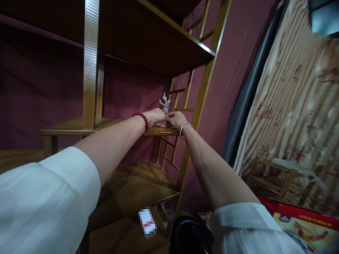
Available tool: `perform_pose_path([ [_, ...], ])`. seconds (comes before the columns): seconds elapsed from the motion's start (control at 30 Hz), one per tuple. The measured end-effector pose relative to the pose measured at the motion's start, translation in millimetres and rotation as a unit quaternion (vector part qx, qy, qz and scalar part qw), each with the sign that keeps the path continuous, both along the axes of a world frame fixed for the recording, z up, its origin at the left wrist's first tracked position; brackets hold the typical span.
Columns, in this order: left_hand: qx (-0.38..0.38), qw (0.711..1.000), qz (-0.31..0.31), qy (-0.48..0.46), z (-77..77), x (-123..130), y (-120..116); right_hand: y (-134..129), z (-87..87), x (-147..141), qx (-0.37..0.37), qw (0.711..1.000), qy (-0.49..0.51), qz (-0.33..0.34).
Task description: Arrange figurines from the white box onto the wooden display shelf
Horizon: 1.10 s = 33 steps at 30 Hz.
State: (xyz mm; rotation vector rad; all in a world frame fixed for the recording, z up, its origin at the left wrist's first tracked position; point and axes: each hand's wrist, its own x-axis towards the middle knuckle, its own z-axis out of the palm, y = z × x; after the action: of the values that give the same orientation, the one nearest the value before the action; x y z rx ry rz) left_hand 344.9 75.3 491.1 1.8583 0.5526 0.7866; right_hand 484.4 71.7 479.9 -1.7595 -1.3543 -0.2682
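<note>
Both arms reach out to a middle shelf board (113, 124) of a wooden shelving unit. A small clear ornament with antler-like branches, a deer figurine (165, 106), stands upright there between my hands. My left hand (155, 117), with a red bead bracelet (144, 118) at the wrist, is closed around the figurine's left side. From the right, my right hand (177, 119) has its fingers closed at the figurine's lower part. A silver bangle (182, 129) circles that wrist. The fingers cover the figurine's base.
A wooden post (91, 63) rises at left, and a lattice side frame (201, 91) stands at right. Below lies a lower shelf (137, 180) and a blurred white packet (147, 222). A striped curtain (288, 88), a small wooden stool (275, 169) and a red-yellow package (307, 225) are at right.
</note>
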Motion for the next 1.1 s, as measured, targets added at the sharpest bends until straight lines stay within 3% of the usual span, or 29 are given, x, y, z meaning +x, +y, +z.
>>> perform_pose_path([
  [0.4, -0.003, 1.000, -0.008, -0.023, 0.3, -2.0, 1.6, 5.7, -2.6, 0.3, 0.004, 0.996, 0.068, 0.054],
  [0.63, -0.023, 0.998, -0.013, -0.056, 1.6, -2.2, 1.1, -4.0, -0.7, -11.6, 0.023, 0.986, 0.133, 0.096],
  [0.9, -0.047, 0.994, -0.011, -0.095, 0.1, 3.6, 15.3, 0.2, -1.4, -11.1, 0.029, 0.966, 0.215, 0.140],
  [1.1, -0.060, 0.991, -0.018, -0.116, 0.4, 2.6, 14.6, 6.9, -2.7, -4.3, 0.027, 0.968, 0.202, 0.145],
])
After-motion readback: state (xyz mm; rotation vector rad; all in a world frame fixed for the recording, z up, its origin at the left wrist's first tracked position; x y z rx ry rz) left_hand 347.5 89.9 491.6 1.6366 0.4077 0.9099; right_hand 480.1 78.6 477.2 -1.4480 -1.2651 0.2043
